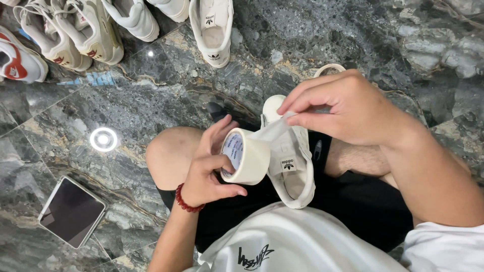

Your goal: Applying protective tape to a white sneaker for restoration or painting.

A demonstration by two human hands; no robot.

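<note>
— Holding the roll of masking tape [247, 156], the left hand [209, 168] has its fingers closed around the roll, with the thumb over the outer face. It is at the centre of the view, above the lap.

— And the right hand [353, 108]?

— It pinches the free end of the tape [275, 128] between thumb and fingertips, at about two o'clock from the roll. The strip is stretched between both hands.

— How will the tape handle?

— I judge it is light, and the paper strip is thin, soft and easy to tear. The sticky side can catch on skin. The best hold is on the stiff cardboard core.

— What lies under it?

— A white sneaker [292, 171] rests on the lap, at four o'clock from the roll. It has a small white tongue label with a dark emblem. Inside the core is a round pale label with dark print.

— Other things?

— More white sneakers [212, 30] at twelve o'clock, a dark tablet [71, 211] at eight o'clock on the marble floor [353, 35].
</note>
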